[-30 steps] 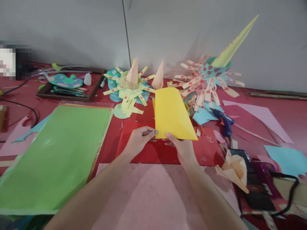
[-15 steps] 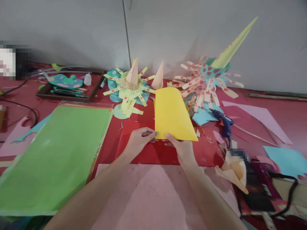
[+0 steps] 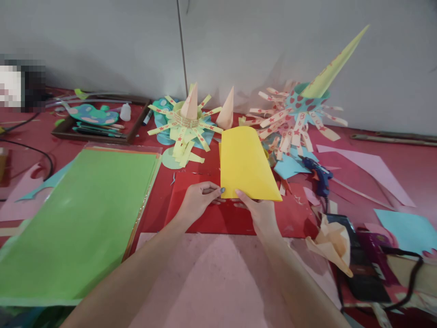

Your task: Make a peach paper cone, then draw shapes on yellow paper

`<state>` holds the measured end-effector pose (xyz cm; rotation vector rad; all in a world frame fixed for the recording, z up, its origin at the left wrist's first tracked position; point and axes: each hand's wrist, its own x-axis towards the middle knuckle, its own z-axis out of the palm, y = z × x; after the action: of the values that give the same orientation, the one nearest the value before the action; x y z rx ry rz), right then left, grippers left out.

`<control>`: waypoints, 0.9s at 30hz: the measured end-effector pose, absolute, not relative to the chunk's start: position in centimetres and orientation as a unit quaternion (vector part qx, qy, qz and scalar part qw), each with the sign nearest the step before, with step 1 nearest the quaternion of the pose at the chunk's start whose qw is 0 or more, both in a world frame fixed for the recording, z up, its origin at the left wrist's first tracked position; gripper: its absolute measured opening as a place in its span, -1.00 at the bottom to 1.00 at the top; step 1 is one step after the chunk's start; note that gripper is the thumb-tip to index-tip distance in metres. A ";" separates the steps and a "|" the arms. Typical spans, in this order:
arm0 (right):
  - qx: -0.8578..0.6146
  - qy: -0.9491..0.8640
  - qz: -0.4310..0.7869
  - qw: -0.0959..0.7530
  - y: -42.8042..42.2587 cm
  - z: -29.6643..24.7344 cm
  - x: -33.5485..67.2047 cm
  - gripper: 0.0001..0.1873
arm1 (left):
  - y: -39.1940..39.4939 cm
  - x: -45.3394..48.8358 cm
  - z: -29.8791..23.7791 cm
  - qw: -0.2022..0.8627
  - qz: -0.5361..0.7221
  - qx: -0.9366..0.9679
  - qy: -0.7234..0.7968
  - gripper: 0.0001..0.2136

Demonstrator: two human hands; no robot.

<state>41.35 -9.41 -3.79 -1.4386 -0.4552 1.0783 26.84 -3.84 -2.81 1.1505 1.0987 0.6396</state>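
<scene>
Between my hands is a sheet of yellow paper [image 3: 244, 161], its far end curved over. My left hand [image 3: 200, 198] pinches its near left corner between thumb and fingers. Along the near edge, my right hand [image 3: 257, 209] grips the sheet with the thumb on top and the fingers beneath. Below the yellow paper lies a red sheet [image 3: 293, 216], and closer to me is a pale pink board [image 3: 211, 278]. Behind the paper stand a cut-paper piece with a peach cone [image 3: 190, 107] and a separate peach cone [image 3: 226, 109].
Green sheets [image 3: 82, 214] in a clear sleeve lie at left, below a brown tray [image 3: 92, 136] of pens. To the right are a blue glue gun [image 3: 317, 175], crumpled peach paper [image 3: 332, 241] and a black case [image 3: 365, 273]. A tall paper cone [image 3: 336, 66] rises at back right.
The camera view shifts very slightly. Both hands keep their hold on the yellow paper, which stays practically in place.
</scene>
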 end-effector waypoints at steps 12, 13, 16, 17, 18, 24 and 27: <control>-0.622 -0.191 0.462 0.603 -9.4 -3.5 41.3 -0.45 | -3.9 26.9 -2.3 0.655 0.282 0.500 0.492 -0.83; -0.621 -0.192 0.463 0.602 -9.4 -3.5 41.3 -0.44 | -3.9 26.9 -2.4 0.655 0.282 0.499 0.493 -0.83; -0.622 -0.195 0.463 0.600 -9.4 -3.6 41.3 -0.46 | -3.9 26.9 -2.5 0.654 0.283 0.500 0.492 -0.82; -0.624 -0.196 0.460 0.600 -9.4 -3.6 41.3 -0.48 | -3.9 26.9 -2.6 0.654 0.283 0.501 0.490 -0.82; -0.626 -0.196 0.458 0.600 -9.4 -3.6 41.3 -0.50 | -3.8 26.9 -2.6 0.654 0.284 0.502 0.489 -0.82; -0.636 -0.203 0.453 0.591 -9.5 -3.4 41.3 -0.63 | -3.8 27.1 -2.5 0.658 0.282 0.496 0.492 -0.83; -0.635 -0.207 0.454 0.590 -9.5 -3.3 41.3 -0.63 | -3.8 27.0 -2.4 0.663 0.281 0.492 0.489 -0.84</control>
<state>41.27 -9.51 -3.35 -1.4779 -0.4822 1.0562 27.04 -3.85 -2.39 1.1125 1.1043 0.6357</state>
